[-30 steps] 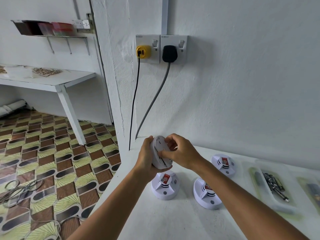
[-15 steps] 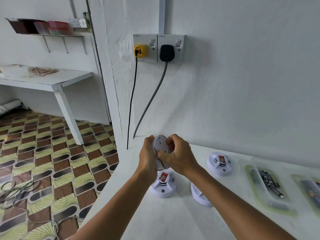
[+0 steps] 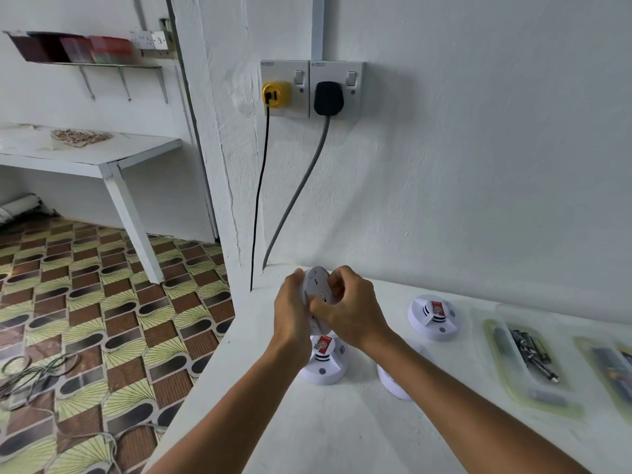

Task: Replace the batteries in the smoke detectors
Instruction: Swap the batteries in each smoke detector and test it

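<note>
I hold a round white smoke detector (image 3: 316,285) on edge above the white table (image 3: 342,436), its flat back turned toward me. My left hand (image 3: 290,309) grips its left rim from behind. My right hand (image 3: 349,306) closes over its right side, thumb pressed on the back plate. Below the hands a second detector (image 3: 325,362) with a red label sits on the table. A third detector (image 3: 393,383) is mostly hidden under my right forearm. Another one (image 3: 432,316) lies further right.
A clear tray (image 3: 502,378) with several used batteries lies at the right, and another tray (image 3: 612,371) at the frame edge. Two plugs with cables (image 3: 284,213) hang from wall sockets (image 3: 311,88). The table's left edge drops to a patterned floor with loose wires (image 3: 30,374).
My right hand has shifted lower over the detector's back, with the thumb now on the plate. The detector has stayed in about the same place and the view has drifted slightly.
</note>
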Demonstrator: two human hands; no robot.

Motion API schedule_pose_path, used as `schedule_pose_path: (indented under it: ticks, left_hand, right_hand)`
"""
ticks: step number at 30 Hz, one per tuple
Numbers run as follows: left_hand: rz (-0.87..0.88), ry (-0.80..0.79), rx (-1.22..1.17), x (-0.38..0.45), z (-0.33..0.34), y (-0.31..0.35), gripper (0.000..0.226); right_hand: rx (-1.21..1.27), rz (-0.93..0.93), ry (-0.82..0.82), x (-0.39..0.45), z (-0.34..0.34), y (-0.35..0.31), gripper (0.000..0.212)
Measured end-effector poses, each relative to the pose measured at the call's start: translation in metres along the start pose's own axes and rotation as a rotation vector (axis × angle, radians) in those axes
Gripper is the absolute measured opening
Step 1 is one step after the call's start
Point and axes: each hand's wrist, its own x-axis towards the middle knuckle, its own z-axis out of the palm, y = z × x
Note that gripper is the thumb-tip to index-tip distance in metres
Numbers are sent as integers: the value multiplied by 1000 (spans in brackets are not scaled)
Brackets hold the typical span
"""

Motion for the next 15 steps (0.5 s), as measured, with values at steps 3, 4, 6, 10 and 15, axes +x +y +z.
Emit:
schedule_pose_path:
  ticks: [3, 4, 6, 10, 15]
  left_hand:
    - [24, -13, 23, 2, -2, 0, 41]
    - [32, -18, 26, 4, -2, 0, 42]
    - [44, -33, 28, 4, -2, -1, 42]
    - [-5, -140, 30, 10, -11, 5, 48]
    - [-155, -252, -43, 20, -18, 18, 60]
  right_hand:
    - [23, 21, 9, -1, -1, -2, 59]
    - [28, 33, 6, 0, -2, -2, 57]
    - [30, 55, -6, 0, -2, -3, 52]
    - [76, 65, -61, -1, -10, -5, 47]
    - [340, 142, -76, 1, -29, -1, 41]
